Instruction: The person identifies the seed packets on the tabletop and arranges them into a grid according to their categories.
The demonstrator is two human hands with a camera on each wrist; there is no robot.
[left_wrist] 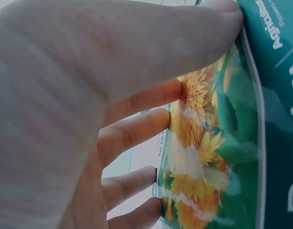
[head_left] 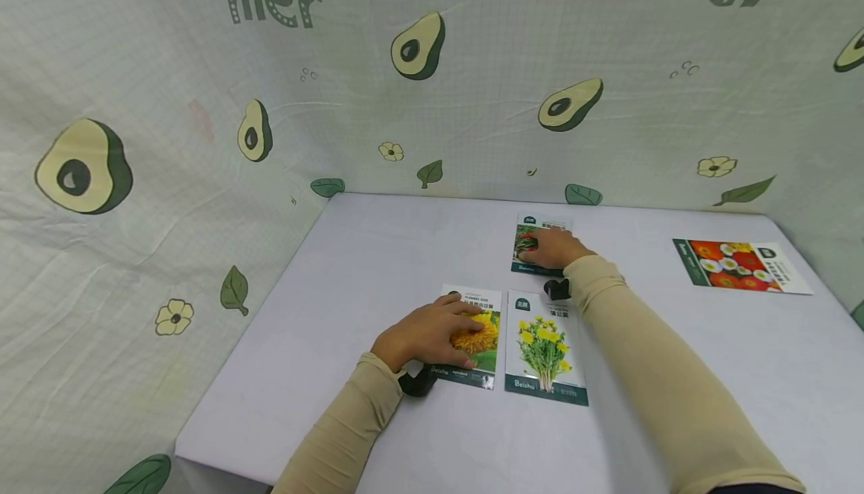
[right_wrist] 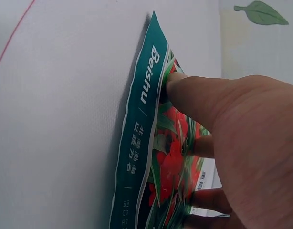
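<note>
My left hand (head_left: 435,331) rests spread over a seed packet (head_left: 489,358) with a large orange-yellow flower on it. In the left wrist view its thumb lies near the packet's green band (left_wrist: 273,119), and the fingertips touch the flower picture. Farther back, my right hand (head_left: 555,247) lies on a seed packet (head_left: 535,266) with red flowers and green leaves. Thumb and fingertips touch that packet's printed face in the right wrist view; its green lower band (right_wrist: 137,114) casts a shadow on the white cloth. Part of each packet is hidden under the hand.
A seed packet with yellow flowers (head_left: 545,348) lies just right of the left hand's packet. Another, with red, orange and white blooms (head_left: 736,265), lies sideways at the right. Behind the white table (head_left: 378,254) hangs an avocado-print cloth (head_left: 472,142).
</note>
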